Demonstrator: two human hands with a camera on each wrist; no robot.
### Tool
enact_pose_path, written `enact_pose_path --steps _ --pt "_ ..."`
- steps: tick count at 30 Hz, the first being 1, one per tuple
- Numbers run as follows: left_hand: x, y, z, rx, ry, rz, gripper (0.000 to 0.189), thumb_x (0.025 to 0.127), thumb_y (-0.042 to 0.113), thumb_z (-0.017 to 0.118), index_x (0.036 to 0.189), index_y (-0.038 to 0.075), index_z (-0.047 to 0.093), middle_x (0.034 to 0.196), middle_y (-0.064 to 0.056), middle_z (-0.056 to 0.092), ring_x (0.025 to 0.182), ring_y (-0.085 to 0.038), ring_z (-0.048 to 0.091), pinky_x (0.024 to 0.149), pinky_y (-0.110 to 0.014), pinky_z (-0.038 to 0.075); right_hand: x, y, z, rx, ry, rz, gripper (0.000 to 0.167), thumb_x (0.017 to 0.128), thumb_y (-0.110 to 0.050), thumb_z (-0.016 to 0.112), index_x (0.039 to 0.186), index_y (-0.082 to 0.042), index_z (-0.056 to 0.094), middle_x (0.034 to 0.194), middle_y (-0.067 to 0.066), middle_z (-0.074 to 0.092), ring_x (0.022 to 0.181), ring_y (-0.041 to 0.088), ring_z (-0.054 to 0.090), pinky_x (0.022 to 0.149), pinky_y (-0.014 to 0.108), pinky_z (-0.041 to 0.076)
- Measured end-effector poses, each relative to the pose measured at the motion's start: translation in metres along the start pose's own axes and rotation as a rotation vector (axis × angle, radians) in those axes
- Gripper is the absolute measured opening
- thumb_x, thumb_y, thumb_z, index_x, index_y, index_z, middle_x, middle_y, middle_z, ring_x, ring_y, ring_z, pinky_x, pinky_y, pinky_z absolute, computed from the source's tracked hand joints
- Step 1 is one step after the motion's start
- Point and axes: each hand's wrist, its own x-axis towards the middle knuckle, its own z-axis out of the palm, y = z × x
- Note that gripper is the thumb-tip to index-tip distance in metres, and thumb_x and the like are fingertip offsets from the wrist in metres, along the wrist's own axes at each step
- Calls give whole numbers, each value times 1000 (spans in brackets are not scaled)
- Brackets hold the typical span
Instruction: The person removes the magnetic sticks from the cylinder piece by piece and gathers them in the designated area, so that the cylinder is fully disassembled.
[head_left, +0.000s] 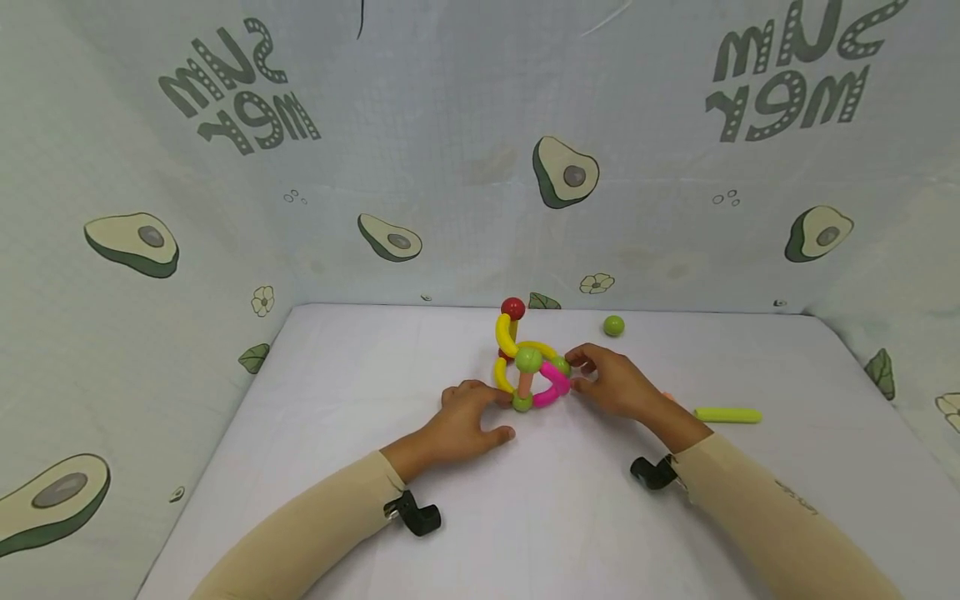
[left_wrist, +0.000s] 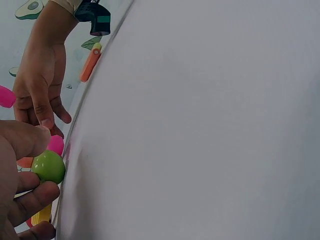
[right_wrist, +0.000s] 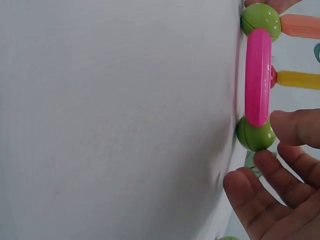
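A frame of toy rods and balls stands on the white table (head_left: 420,358). A salmon rod (head_left: 526,384) joins an upper green ball (head_left: 528,360) to a lower green ball (head_left: 522,403). Pink curved rods (right_wrist: 258,77) reach a third green ball (right_wrist: 254,135) at the right. Yellow curved rods (head_left: 506,335) and a red ball (head_left: 513,308) stand behind. My left hand (head_left: 467,423) touches the lower green ball with its fingertips, thumb spread away from it. The right hand (head_left: 611,382) holds the right-hand green ball, thumb and index finger on either side.
A loose green ball (head_left: 613,326) lies near the back edge. To the right lies a lime-green straight rod (head_left: 727,415); a salmon rod (left_wrist: 90,65) beside it is mostly hidden by my right wrist in the head view. A patterned sheet (head_left: 465,150) hangs behind the table.
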Motion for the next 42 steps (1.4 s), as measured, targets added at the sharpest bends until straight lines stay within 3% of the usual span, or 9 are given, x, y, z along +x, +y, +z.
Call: enact_pose_path --steps 6,9,14,18,24,32,39,42 --pt "-3 8 -3 25 15 35 45 95 29 75 135 12 64 127 4 66 125 -20 51 107 -48 34 -9 -3 -2 19 15 3 41 98 -10 64 137 -2 56 132 18 62 121 38 58 97 53 52" --pt "-4 12 -6 13 107 72 45 96 26 75 135 11 59 128 1 65 120 -18 56 106 -45 39 -17 -6 -7 62 43 -46 40 100 -11 63 138 -1 55 130 18 63 119 36 59 95 51 53" --pt "-4 25 -12 -21 314 157 55 94 19 77 140 9 49 134 -3 60 111 -17 60 99 -41 47 -32 -13 -16 117 88 -144 39 103 -17 63 139 -3 54 127 14 64 114 30 61 93 48 54" --pt "-1 34 -14 -37 400 187 66 93 17 78 148 11 42 138 -5 57 109 -17 59 94 -39 49 -39 -20 -17 122 115 -223 44 100 -19 70 139 -5 54 121 11 66 110 26 61 90 42 54" --pt "5 43 -15 -47 382 217 72 96 18 75 156 19 37 128 -4 60 110 -18 58 92 -36 51 -43 -31 -14 57 124 -327 56 91 -11 79 140 -4 52 113 5 68 104 26 63 82 34 57" --pt "15 51 -15 -55 372 202 64 97 23 74 154 22 46 115 -2 66 108 -22 59 93 -37 48 -43 -36 -10 -12 156 -389 59 91 -8 78 141 -5 48 105 2 69 94 17 63 76 34 58" --pt "22 54 -13 -84 428 174 56 95 24 76 147 22 56 117 -5 70 92 -23 59 66 -28 43 -44 -33 -10 21 124 -447 60 93 -4 74 145 -7 44 104 -1 72 90 12 64 74 29 56" --pt "22 56 -13 -100 442 158 54 95 22 76 145 22 57 117 -6 71 95 -26 61 67 -27 43 -44 -33 -11 52 93 -462 59 95 -3 71 147 -8 43 105 -2 73 90 11 66 73 29 56"
